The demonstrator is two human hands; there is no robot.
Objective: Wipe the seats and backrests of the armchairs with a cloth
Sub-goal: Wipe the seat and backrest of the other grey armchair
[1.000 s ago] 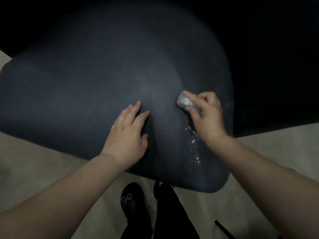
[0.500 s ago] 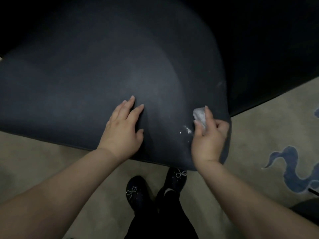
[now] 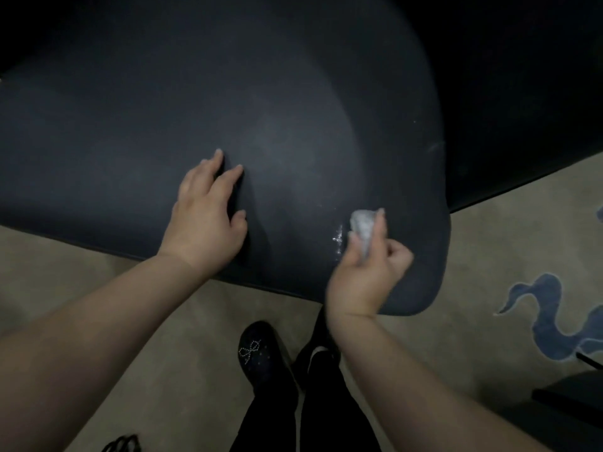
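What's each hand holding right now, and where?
Right hand pinches the wadded cloth at its near end. Left hand holds nothing, resting on the armchair.

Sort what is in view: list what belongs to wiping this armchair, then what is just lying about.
Part of the job:
- dark armchair seat
- crumpled white cloth
- right hand, gripping the cloth
- left hand, resting flat on the seat
- white specks beside the cloth

Just lying about:
- beige carpet with blue swirl pattern
- black shoes
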